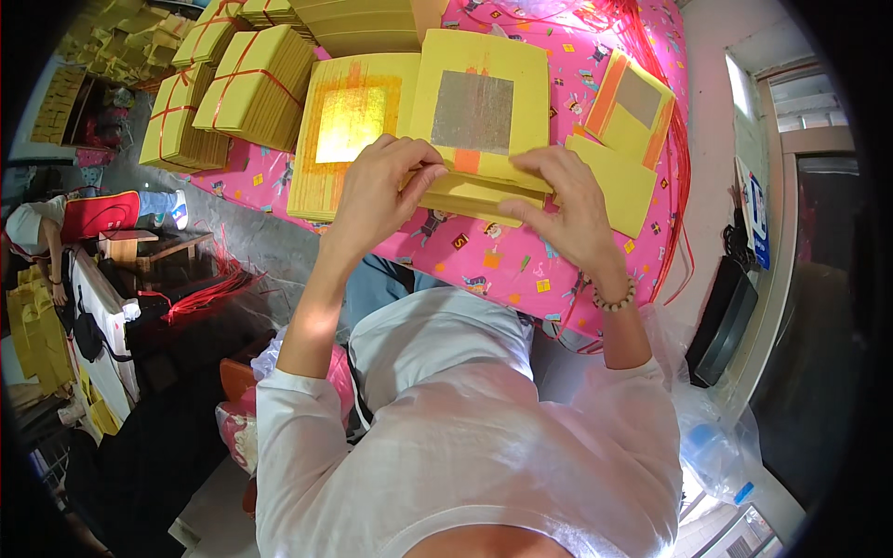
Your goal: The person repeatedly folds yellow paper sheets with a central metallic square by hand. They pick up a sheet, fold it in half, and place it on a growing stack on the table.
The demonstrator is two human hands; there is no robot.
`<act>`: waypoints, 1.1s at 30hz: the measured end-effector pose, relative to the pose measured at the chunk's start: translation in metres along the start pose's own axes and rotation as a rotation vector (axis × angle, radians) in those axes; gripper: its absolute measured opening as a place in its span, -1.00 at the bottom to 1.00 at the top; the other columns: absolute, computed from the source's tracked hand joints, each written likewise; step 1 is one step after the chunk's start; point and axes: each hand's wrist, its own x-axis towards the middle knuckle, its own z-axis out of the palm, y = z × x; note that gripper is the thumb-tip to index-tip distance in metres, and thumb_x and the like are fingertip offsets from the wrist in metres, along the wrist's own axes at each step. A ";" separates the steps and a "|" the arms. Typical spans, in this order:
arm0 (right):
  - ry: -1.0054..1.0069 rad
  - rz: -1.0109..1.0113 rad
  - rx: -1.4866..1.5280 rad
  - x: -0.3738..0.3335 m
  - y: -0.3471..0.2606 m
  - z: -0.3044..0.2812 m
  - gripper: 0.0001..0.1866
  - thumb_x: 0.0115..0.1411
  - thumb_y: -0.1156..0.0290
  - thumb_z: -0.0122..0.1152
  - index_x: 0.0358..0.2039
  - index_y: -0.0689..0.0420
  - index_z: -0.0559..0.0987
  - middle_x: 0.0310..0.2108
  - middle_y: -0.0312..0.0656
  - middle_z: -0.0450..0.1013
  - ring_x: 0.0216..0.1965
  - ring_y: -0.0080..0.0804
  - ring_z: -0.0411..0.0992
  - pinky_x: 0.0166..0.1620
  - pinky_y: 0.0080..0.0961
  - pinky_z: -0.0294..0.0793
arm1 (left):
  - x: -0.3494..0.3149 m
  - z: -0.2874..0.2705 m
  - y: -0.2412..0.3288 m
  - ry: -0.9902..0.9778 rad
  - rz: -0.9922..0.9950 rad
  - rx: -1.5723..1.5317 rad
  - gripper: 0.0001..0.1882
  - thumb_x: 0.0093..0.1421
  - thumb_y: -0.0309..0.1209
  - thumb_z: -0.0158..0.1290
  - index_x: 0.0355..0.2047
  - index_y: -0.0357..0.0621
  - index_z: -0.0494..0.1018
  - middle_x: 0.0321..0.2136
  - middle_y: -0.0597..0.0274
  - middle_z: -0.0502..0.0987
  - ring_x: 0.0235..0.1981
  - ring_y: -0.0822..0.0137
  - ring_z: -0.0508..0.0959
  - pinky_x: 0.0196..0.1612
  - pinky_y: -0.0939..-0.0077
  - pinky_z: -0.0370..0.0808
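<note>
A stack of yellow paper with a silver-grey foil square and orange bands lies on the table in front of me. My left hand pinches its near edge, thumb against the fingertips. At the right end of that edge is my right hand, its fingers on top and its thumb lower down. The edge is raised between my hands, with a gap above the yellow layers beneath. Just left of it lies another yellow paper stack with a shiny gold square, partly behind my left hand.
Bundles of yellow paper tied with red string stand at the back left. Loose yellow sheets and red strings lie to the right on the pink patterned tablecloth. A person in a red vest works at far left.
</note>
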 end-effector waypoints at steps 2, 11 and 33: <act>0.102 -0.053 -0.043 0.003 -0.004 -0.003 -0.65 -0.06 0.25 0.45 -0.38 0.19 0.52 -0.43 -0.21 0.41 -0.32 -0.23 0.41 -0.25 -0.31 0.40 | 0.002 0.001 0.000 0.018 0.022 0.017 -0.91 0.14 -0.42 0.13 -0.40 -0.16 0.47 -0.51 0.14 0.51 -0.42 0.09 0.46 -0.30 0.25 0.39; -0.195 0.038 -0.016 -0.018 0.027 -0.020 -0.52 -0.16 0.22 0.51 -0.28 0.16 0.50 -0.18 -0.13 0.38 -0.13 -0.13 0.37 -0.13 -0.30 0.42 | 0.010 0.002 -0.003 0.008 -0.064 -0.030 -0.79 0.21 -0.62 -0.03 -0.13 -0.21 0.33 -0.41 0.05 0.54 -0.39 0.18 0.60 -0.31 0.38 0.52; -0.263 0.134 0.111 -0.001 0.017 -0.018 -0.89 0.02 0.42 0.37 -0.45 0.18 0.65 -0.43 -0.21 0.50 -0.30 -0.36 0.43 -0.22 -0.46 0.41 | 0.009 -0.001 0.001 -0.127 0.213 0.143 -0.73 -0.07 -0.29 0.30 -0.31 0.00 0.59 -0.25 0.29 0.55 -0.29 0.22 0.49 -0.25 0.35 0.49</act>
